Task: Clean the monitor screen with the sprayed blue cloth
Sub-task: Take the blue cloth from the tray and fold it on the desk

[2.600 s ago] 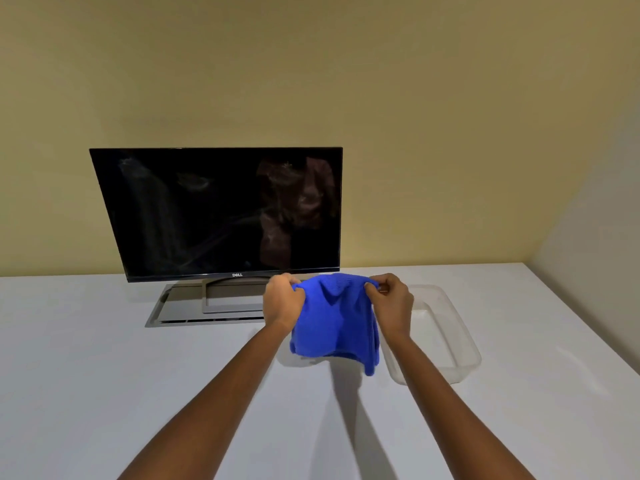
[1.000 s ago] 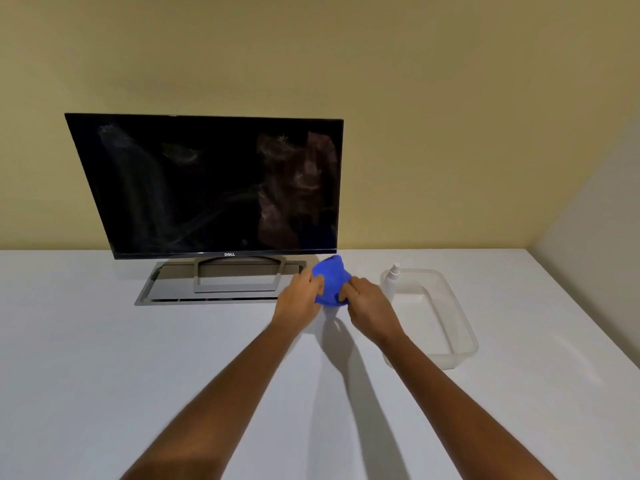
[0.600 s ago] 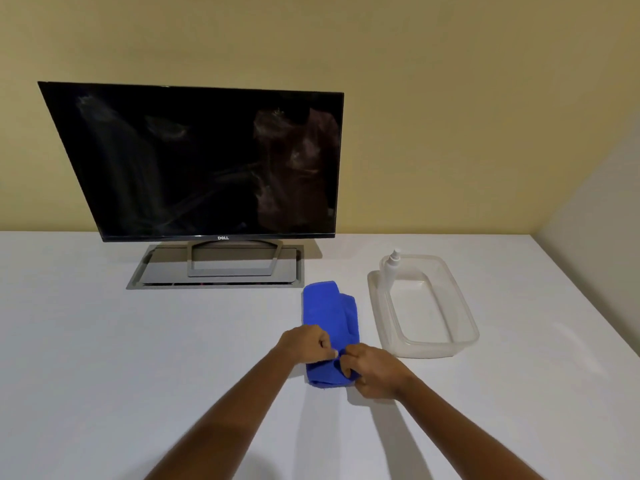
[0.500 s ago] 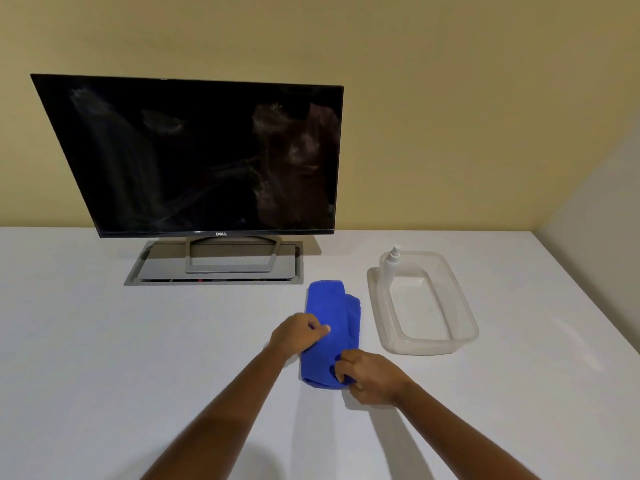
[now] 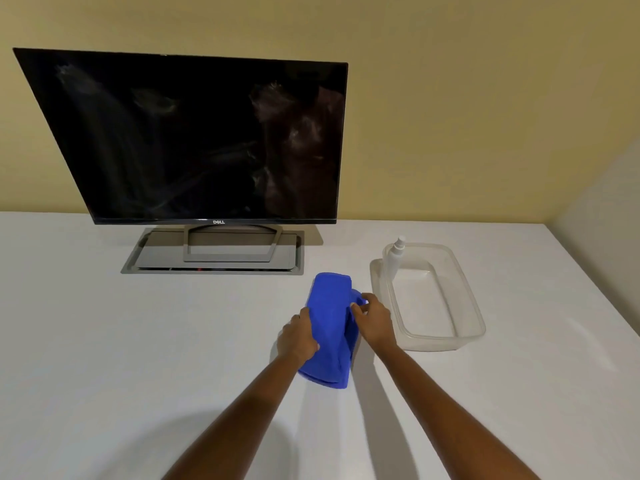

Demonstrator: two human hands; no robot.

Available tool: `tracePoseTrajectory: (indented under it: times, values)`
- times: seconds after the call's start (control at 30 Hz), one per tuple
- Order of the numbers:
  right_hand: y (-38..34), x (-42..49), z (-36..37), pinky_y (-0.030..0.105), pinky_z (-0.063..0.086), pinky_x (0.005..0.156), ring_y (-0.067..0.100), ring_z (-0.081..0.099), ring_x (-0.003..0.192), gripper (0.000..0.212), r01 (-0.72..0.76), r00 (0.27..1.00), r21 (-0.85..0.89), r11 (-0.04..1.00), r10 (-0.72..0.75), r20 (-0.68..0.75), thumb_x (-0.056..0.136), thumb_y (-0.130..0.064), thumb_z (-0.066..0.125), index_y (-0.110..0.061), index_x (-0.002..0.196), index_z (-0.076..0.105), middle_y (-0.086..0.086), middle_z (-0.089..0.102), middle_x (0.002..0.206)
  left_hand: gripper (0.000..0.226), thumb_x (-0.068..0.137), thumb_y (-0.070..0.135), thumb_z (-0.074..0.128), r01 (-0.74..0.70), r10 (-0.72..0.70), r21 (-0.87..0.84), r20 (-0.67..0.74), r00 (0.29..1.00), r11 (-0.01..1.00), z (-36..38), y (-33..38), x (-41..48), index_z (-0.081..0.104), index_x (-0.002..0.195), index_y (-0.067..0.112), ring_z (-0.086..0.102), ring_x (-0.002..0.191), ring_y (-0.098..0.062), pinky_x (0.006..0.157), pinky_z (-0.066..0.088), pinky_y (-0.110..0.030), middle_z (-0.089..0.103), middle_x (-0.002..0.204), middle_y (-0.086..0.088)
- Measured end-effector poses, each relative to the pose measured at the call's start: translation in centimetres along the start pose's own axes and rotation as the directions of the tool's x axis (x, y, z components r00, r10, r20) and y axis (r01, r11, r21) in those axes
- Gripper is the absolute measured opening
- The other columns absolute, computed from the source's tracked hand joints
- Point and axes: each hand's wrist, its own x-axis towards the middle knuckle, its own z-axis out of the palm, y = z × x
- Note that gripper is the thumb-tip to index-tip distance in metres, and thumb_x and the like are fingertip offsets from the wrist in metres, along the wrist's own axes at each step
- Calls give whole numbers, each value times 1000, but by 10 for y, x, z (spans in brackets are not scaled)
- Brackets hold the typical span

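Seemingly curled on cloth (image 5: 329, 323), left hand (image 5: 299, 338), right hand (image 5: 374, 322)

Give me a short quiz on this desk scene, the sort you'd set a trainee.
1. True or false: the blue cloth is pressed against the monitor screen.
2. Where is the spray bottle? A: inside the clear tub, at its far left corner. B: on the monitor's stand. C: in a drawer.
3. How many hands hold the cloth?

Key
1. False: it lies folded on the table, in front of the monitor.
2. A.
3. Two: the left hand grips its left edge and the right hand pinches its right fold.
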Motion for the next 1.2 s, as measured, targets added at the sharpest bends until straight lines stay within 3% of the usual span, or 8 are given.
tracePoseTrajectory:
  times: [0.17, 0.33, 0.43, 0.53, 0.63, 0.77, 1.0, 1.2]
  values:
    - [-3, 14, -3, 38, 42, 96, 35, 52, 115, 52, -8, 1000, -93, 996, 10, 22, 92, -7, 46, -4, 141, 28, 21, 52, 127, 60, 90, -1, 40, -202, 217, 96, -187, 958, 975, -20, 7, 15, 22, 144, 16, 44, 124, -29, 101, 38, -38, 43, 141, -7]
    - [2, 19, -6, 27, 36, 76, 27, 49, 94, 36, 87, 995, -351, 932, -62, 84, 96, -13, 34, -11, 132, 37, 12, 46, 126, 58, 92, 8, 49, -245, 259, 89, -225, 939, 965, -38, 10, 26, 24, 144, 15, 42, 128, -26, 104, 38, -37, 38, 145, -8]
    - [4, 24, -10, 33, 43, 78, 29, 49, 103, 32, 233, 973, -601, 765, -179, 149, 95, -11, 40, -8, 127, 41, 14, 41, 129, 52, 90, 37, 51, -263, 315, 258, -186, 931, 930, -35, 5, 20, 35, 134, 14, 47, 120, -25, 99, 39, -36, 44, 135, -9]
    - [8, 32, -12, 33, 44, 73, 30, 46, 112, 36, 324, 945, -764, 558, -237, 227, 93, -8, 46, -8, 128, 39, 14, 35, 135, 52, 86, 45, 52, -281, 331, 439, -39, 943, 854, -23, 0, 10, 40, 126, 13, 45, 119, -24, 98, 37, -36, 42, 132, -8]
    - [8, 38, -9, 30, 37, 65, 29, 47, 108, 30, 338, 937, -801, 494, -257, 236, 93, -4, 43, -7, 123, 43, 15, 37, 133, 41, 91, 35, 48, -259, 302, 484, -12, 953, 836, -15, -6, 7, 44, 123, 11, 39, 126, -23, 101, 35, -35, 36, 140, -7]
    - [10, 44, -9, 28, 36, 63, 28, 46, 106, 27, 357, 924, -816, 454, -301, 236, 93, -2, 40, -7, 119, 46, 14, 41, 130, 30, 90, 29, 51, -226, 271, 336, -94, 958, 914, -25, -7, 10, 56, 112, 8, 46, 120, -21, 95, 40, -33, 42, 135, -6]
    - [-10, 36, -14, 36, 40, 60, 31, 57, 79, 11, 421, 855, -700, 577, -510, 94, 87, -9, 52, -2, 92, 57, 13, 63, 89, 55, 83, 52, 53, -159, 189, 408, -36, 981, 899, -27, -19, 7, 43, 124, 16, 45, 118, -24, 97, 38, -35, 44, 130, -8]
    - [-28, 36, -26, 38, 41, 67, 34, 58, 72, 14, 534, 771, -654, 536, -627, 116, 88, -7, 46, -1, 88, 59, 15, 66, 80, 31, 95, 24, 37, -175, 316, 451, -260, 912, 875, -29, -14, 2, 47, 122, 11, 48, 115, -23, 95, 38, -31, 46, 132, -7]
